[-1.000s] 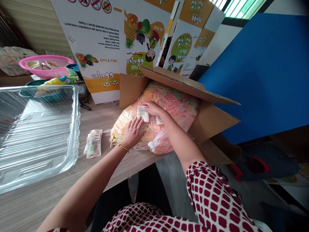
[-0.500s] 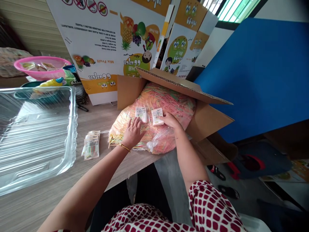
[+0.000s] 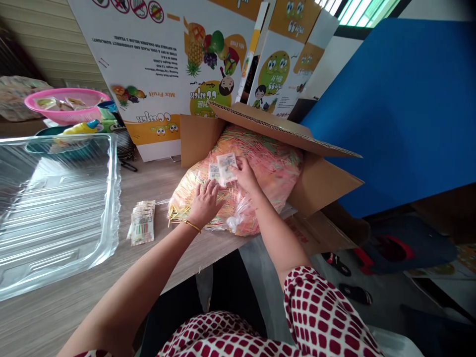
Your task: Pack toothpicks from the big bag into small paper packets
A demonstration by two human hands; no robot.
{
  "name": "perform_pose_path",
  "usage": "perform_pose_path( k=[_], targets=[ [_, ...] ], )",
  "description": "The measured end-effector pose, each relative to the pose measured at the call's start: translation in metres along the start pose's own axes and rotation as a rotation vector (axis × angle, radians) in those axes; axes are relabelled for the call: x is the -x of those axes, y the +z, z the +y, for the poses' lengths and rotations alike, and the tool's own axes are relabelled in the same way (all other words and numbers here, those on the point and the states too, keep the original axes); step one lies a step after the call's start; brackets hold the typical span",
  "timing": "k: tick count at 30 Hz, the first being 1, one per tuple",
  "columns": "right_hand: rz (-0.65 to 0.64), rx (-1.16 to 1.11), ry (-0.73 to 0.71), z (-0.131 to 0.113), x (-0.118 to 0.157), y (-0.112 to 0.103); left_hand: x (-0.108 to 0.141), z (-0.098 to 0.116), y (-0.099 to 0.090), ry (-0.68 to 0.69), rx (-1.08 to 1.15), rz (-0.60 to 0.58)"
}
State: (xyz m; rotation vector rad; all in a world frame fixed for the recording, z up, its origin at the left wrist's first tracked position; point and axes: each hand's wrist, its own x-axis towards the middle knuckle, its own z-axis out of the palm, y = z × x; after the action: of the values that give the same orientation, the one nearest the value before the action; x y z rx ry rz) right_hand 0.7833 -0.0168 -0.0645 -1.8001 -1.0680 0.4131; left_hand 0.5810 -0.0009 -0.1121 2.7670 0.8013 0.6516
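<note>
A large clear bag of thin coloured sticks (image 3: pixel 267 168) bulges out of an open cardboard box (image 3: pixel 316 183). On the bag lies a small printed packet (image 3: pixel 213 171). My right hand (image 3: pixel 245 174) pinches another packet (image 3: pixel 227 167) by its right edge and holds it partly over the first one. My left hand (image 3: pixel 206 201) rests on the bag with its fingers spread, fingertips at the lower edge of the lying packet. A small overlapping pile of packets (image 3: pixel 142 223) is on the table, left of the bag.
A clear ribbed plastic tray (image 3: pixel 55 208) covers the left of the wooden table (image 3: pixel 163 270). Behind it are a pink basket (image 3: pixel 70 115) and a teal basin. Large printed cartons (image 3: pixel 148 64) stand at the back. A blue panel (image 3: pixel 401 109) is at the right.
My right hand has moved left with its packet, which now overlaps the packet near my left hand. My left hand has stayed in about the same place.
</note>
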Motion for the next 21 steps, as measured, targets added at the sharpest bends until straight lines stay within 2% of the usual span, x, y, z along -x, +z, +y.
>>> perform_pose_path(
  k=[2,4,6,8,9,11,13,17,21],
  targets=[
    [-0.001,0.271,0.001,0.000,0.003,0.000,0.001,-0.003,0.001,0.011,0.019,-0.001],
    [0.071,0.485,-0.060,-0.002,0.006,-0.002,0.001,-0.007,0.002,0.034,0.044,-0.001],
    [0.178,0.603,-0.176,-0.008,0.012,-0.005,0.002,-0.010,0.003,0.052,0.084,0.006],
    [0.215,0.677,-0.328,-0.015,0.022,-0.005,0.004,-0.011,0.001,0.074,0.139,0.026],
    [0.184,0.712,-0.417,-0.018,0.029,-0.003,0.004,-0.011,0.000,0.088,0.172,0.044],
    [0.045,0.780,-0.611,-0.021,0.043,0.003,0.008,-0.013,-0.004,0.097,0.236,0.107],
    [-0.084,0.835,-0.742,-0.021,0.055,0.012,0.013,-0.016,-0.008,0.057,0.291,0.194],
    [-0.143,0.934,-0.769,-0.016,0.067,0.024,0.029,-0.024,-0.013,-0.105,0.389,0.311],
    [-0.149,1.008,-0.790,-0.014,0.069,0.027,0.043,-0.025,-0.015,-0.228,0.531,0.267]
  ],
)
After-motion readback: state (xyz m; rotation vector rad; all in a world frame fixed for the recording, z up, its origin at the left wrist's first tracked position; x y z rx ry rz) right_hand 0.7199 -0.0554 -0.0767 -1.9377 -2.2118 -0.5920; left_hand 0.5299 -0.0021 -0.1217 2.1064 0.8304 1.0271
